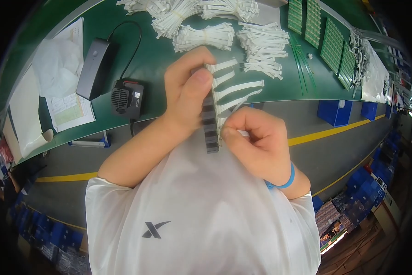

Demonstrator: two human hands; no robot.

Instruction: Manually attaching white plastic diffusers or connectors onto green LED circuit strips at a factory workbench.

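My left hand (185,91) is closed round the upper part of a narrow circuit board strip (218,123) held upright in front of my chest. Along its left side runs a row of dark block-shaped parts (209,130). Several short white ribbon cables (240,88) stick out from its right edge, their far ends loose. Near the strip's lower end, my right hand (261,144), with a blue band at the wrist, pinches another white ribbon cable (244,133). The fingers hide most of that cable and where it meets the board.
Bundles of white ribbon cables (203,37) lie across the green table (155,68). Green circuit board panels (332,46) and thin green strips (302,68) are at the right. A dark grey box (95,68), a black corded device (127,99) and papers (70,112) occupy the left.
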